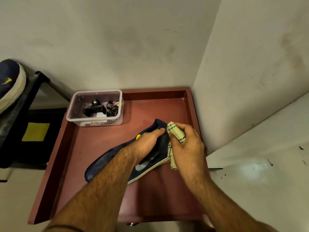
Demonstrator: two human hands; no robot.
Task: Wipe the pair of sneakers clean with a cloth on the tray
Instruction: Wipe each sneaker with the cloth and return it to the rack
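We are taking the tray (167,95) as our landmark. The navy sneaker (100,164) is lying on its side near the tray's middle, heel toward the tray's far right corner. Our left hand (147,143) is pressing down on its collar, fingers fairly straight. Our right hand (187,144) is gripping the bunched pale-green cloth (176,132) against the heel, fingers curled round it.

We are judging that a hard stroke could slide the shoe toward the tray's right wall, since only a flat hand is steadying it. The dangling cloth tail could also drag dirt back across the side.

The second sneaker (10,84) is sitting on a rack well left of the tray, apparently not yet brought over.

A plastic box (95,108) in the tray's far left corner is carrying a label we are reading, uncertainly, as "AU-2". Both shoes are showing a swoosh-like mark; we cannot tell the brand.
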